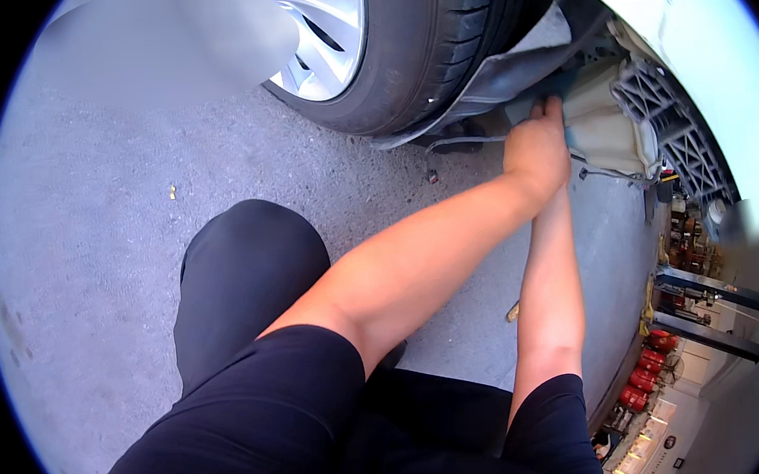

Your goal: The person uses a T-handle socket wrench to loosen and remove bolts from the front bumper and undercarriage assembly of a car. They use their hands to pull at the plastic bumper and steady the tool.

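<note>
My left hand [534, 147] reaches across to the underside of a white car [676, 12], just behind the front tyre [435, 42]. Its fingers point up against the loose black wheel-arch liner [510, 77] and a bluish part beside a whitish plastic tank [605, 127]. Whether it grips anything is hidden. My right forearm [551, 294] rises under the left wrist, and the right hand is out of sight behind it.
A silver alloy wheel [316, 26] fills the tyre. A thin cable [461, 142] hangs below the liner. A grey lattice bracket [667, 121] sits right of the tank. My knee [247, 267] rests on grey concrete floor [111, 260]. Red cylinders [648, 367] and lift posts [709, 289] stand far right.
</note>
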Action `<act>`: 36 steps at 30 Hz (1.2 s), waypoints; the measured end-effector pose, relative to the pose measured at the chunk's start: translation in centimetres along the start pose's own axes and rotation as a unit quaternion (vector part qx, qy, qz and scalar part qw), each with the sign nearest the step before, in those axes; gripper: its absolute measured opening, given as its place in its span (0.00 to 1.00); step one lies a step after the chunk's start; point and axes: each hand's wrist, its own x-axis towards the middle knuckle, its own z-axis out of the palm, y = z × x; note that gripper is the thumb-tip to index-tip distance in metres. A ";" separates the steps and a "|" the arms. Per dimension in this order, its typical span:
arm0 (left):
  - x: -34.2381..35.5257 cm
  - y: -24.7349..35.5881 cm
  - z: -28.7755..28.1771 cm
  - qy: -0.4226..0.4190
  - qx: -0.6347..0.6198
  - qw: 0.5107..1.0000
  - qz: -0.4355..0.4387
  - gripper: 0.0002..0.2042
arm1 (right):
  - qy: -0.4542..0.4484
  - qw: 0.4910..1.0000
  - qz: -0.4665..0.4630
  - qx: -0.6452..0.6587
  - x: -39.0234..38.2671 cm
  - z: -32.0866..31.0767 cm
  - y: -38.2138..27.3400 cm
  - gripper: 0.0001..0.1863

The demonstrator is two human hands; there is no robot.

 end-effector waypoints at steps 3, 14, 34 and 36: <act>0.1 -0.6 1.8 0.049 0.025 0.998 -0.016 0.28 | 0.001 1.000 0.006 -0.006 -0.6 0.1 0.5 0.25; 1.0 -0.9 0.6 -0.012 0.059 0.998 0.020 0.24 | -0.026 0.999 0.011 -0.015 0.0 1.6 0.0 0.31; -5.4 -11.1 -1.6 0.091 0.157 0.982 0.050 0.39 | -0.090 0.779 0.462 -0.414 -34.0 -5.4 34.1 0.35; -5.6 -11.5 -1.4 0.089 0.156 0.984 -0.004 0.39 | -0.054 0.803 0.343 -0.485 -35.4 -4.0 33.2 0.31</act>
